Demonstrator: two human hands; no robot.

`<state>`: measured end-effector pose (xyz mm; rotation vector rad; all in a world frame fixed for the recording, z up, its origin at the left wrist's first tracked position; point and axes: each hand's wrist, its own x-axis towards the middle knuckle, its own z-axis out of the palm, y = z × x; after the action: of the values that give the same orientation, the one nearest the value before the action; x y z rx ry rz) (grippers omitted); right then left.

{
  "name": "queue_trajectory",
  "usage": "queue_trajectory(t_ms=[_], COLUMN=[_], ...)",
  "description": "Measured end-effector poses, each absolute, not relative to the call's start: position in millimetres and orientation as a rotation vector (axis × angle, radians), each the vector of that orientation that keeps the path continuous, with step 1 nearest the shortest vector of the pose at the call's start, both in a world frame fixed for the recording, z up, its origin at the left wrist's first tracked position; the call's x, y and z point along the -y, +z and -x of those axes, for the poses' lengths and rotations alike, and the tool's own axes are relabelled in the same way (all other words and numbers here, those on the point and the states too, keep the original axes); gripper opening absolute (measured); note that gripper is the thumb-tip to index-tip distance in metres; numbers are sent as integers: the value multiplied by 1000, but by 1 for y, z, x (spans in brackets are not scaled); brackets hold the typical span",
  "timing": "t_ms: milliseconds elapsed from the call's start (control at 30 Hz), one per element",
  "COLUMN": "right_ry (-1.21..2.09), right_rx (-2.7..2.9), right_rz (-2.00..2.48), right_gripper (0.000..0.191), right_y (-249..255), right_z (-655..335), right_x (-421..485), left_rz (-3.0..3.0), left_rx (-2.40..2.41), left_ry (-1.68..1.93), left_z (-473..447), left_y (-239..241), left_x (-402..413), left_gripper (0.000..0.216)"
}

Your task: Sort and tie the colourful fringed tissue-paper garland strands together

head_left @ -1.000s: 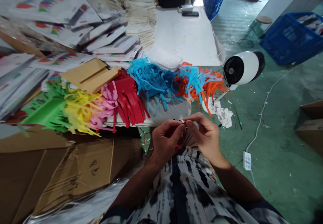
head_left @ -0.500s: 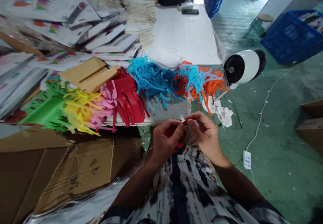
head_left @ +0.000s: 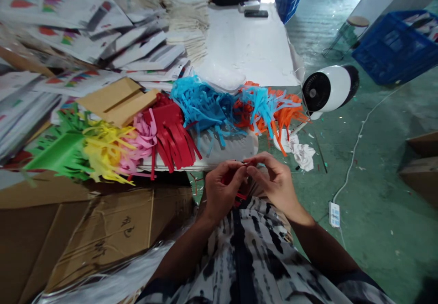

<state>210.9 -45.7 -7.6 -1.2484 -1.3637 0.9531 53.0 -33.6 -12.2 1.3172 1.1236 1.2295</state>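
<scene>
Above my lap, my left hand (head_left: 224,187) and my right hand (head_left: 273,183) meet with thumbs and forefingers pinched together. Between them is red fringed paper (head_left: 242,193), mostly hidden by the fingers and hanging below them. Both pinches are on its upper edge. Just past my hands, along the table edge, lie bundles of cut fringe: dark red (head_left: 176,142), blue (head_left: 205,103), orange (head_left: 290,112), pink (head_left: 145,135), yellow (head_left: 107,149) and green (head_left: 61,151).
Printed white packets (head_left: 85,44) pile up at the back left, near a tan cardboard piece (head_left: 118,101). A cardboard box (head_left: 119,231) stands at my left. On the right are a white fan (head_left: 337,88), a power strip (head_left: 334,214) on the floor and a blue crate (head_left: 393,48).
My right hand has shifted slightly left and closed in on my left hand, so the fingertips now touch or nearly touch. The view has moved a little.
</scene>
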Motion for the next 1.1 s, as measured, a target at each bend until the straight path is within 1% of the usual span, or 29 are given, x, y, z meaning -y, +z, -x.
queue_trajectory(t_ms=[67,167,267,333,433,533,633,733,1000,1100], right_ry=[940,914,917,930,942,951,955,925,747,839], right_rx=[1343,1334,1326,1317,1253,1209,1307,1423,1301,1299], right_rz=[1272,1284,1274,1267,1264,1278,1266,1270,1284,1258], right_gripper=[17,14,16,14,9,10,12,14,13,7], right_y=[-7,-8,-9,-10,-10,-9,-9,-10,-10,-10], right_z=[-213,-213,-211,-210,-211,-214,-217,-217,-219,-218], right_x=[45,46,46,47,47,47,46,47,51,47], left_rz=[-1320,-1337,-1363,-1369,-1379,-1456,-1557,-1686,-1608,-1441], left_rx=[-1119,-1115,-1120,-1126,-1123,-1105,-1099,-1082,-1028,-1036], left_ry=[1216,1203,1206,1196,1134,1050,1003,996,925,898], left_z=[-52,-52,-53,-53,-51,-48,-47,-46,-40,-39], left_y=[-12,-12,-12,-12,-14,-17,-20,-23,-22,-25], left_x=[33,33,34,34,34,33,31,29,36,39], left_gripper=[18,16,16,17,19,20,24,16,28,33])
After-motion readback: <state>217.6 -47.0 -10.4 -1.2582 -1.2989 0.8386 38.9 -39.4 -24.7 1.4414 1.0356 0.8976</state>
